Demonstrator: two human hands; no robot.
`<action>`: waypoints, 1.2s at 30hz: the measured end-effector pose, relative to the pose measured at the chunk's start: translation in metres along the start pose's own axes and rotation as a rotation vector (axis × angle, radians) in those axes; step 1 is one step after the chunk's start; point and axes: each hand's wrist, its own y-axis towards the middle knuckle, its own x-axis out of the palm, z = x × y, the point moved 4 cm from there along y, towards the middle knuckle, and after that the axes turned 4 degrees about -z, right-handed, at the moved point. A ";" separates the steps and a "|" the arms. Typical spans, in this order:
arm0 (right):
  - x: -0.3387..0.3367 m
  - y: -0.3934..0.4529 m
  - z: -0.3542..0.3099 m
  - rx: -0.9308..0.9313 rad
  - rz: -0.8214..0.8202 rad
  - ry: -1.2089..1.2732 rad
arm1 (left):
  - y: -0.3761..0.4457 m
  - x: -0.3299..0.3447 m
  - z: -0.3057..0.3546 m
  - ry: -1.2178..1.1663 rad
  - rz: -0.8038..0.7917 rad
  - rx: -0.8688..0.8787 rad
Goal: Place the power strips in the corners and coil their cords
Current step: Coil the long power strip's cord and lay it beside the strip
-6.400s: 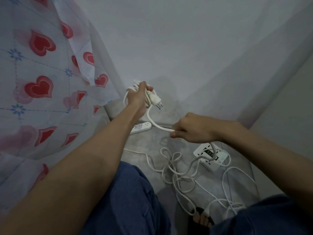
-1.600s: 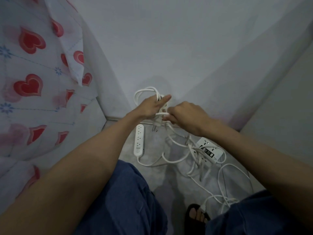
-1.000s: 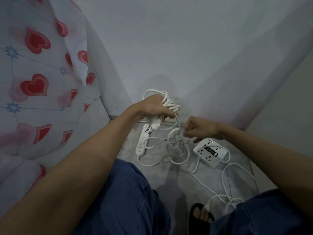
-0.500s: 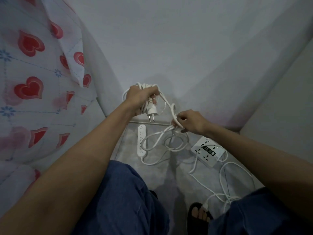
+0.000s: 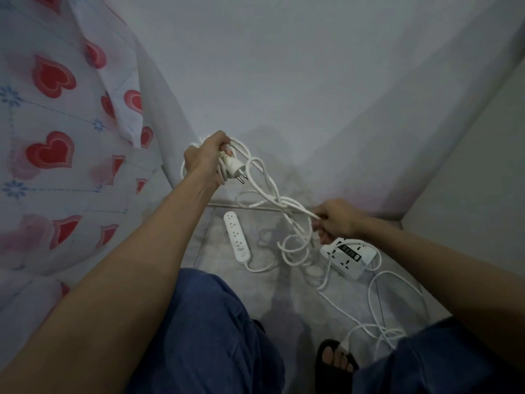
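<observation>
The long white round-sheathed power cord (image 5: 265,191) is, in my judgement, light and limp with some spring in it: loops will want to open and slide over one another unless gripped across the whole bundle, and the smooth sheath looks likely to slip through a loose pinch. I judge the best hold to be around the gathered loops, with the other hand running the free length. My left hand (image 5: 206,159) is raised near the wall, fingers curled around a bundle of coiled turns, with the white two-pin plug (image 5: 234,168) jutting out of the fist, pins pointing down and to the right. My right hand (image 5: 336,220) sits lower and to the right, fingers curled and pinching a run of the same cord, which stretches in a twisted strand between the two hands; slack loops hang below it toward the grey floor (image 5: 216,257). The slim white oblong power strip (image 5: 237,239) lies flat on the floor near the foot of the wall, its cord leaving its near end. The broader white square-bodied power strip with a dark display (image 5: 348,255) lies just below my right hand, its own thin white cord (image 5: 377,314) sprawled uncoiled toward my sandalled foot (image 5: 335,362). Both forearms are extended forward over my blue-trousered knees (image 5: 216,331). Neither strip looks tucked into a corner yet.
</observation>
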 end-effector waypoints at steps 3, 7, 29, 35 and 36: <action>0.006 -0.002 0.011 0.106 -0.109 -0.089 | 0.000 0.003 0.003 -0.043 0.030 0.071; 0.013 -0.009 0.020 0.191 -0.239 -0.112 | -0.004 0.006 0.013 -0.097 0.114 0.183; -0.015 -0.005 -0.014 0.082 -0.001 -0.401 | -0.012 0.021 -0.011 0.714 -0.267 0.156; -0.041 -0.028 0.056 0.499 -0.158 -0.540 | 0.010 -0.016 0.003 0.614 0.029 0.230; -0.042 -0.034 0.071 0.572 -0.219 -0.536 | 0.012 -0.022 0.010 0.494 0.106 0.235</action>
